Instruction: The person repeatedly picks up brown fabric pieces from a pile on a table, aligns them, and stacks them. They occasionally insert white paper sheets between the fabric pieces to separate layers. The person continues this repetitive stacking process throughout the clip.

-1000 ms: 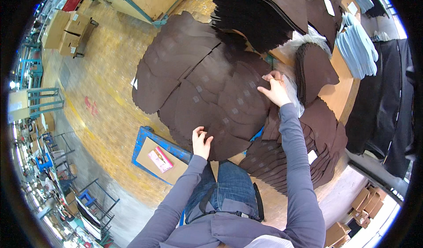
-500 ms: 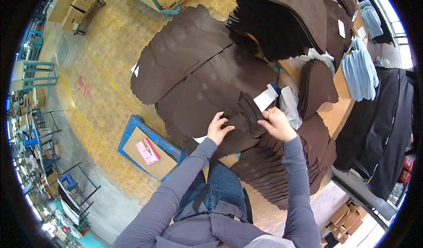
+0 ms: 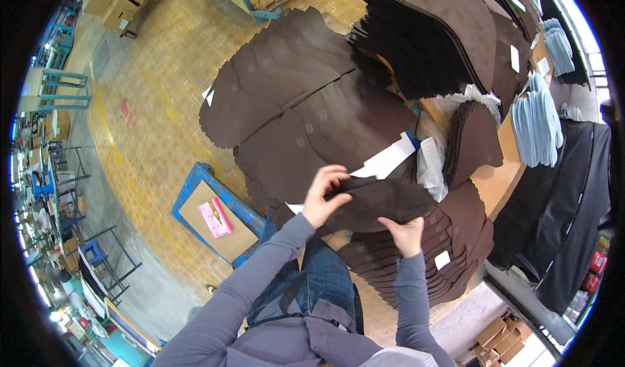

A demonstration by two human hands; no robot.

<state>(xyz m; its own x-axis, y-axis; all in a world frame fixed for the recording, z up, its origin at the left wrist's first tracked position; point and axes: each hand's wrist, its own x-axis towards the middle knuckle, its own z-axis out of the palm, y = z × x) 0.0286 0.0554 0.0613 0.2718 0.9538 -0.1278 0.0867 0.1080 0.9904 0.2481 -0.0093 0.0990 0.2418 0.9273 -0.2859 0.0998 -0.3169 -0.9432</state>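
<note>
To limit creasing of the brown panel over the brown stack, I pinch its near edge with my right hand, my left hand half-curled at its left end, grip unconfirmed.

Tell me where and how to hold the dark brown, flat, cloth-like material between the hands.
Probably by its left end and near right edge, coming from the person's side: the dark brown, flat, cloth-like material is broad and looks limp, so two spaced holds should suit. The left hand is at that end, the right hand at that edge.
</note>
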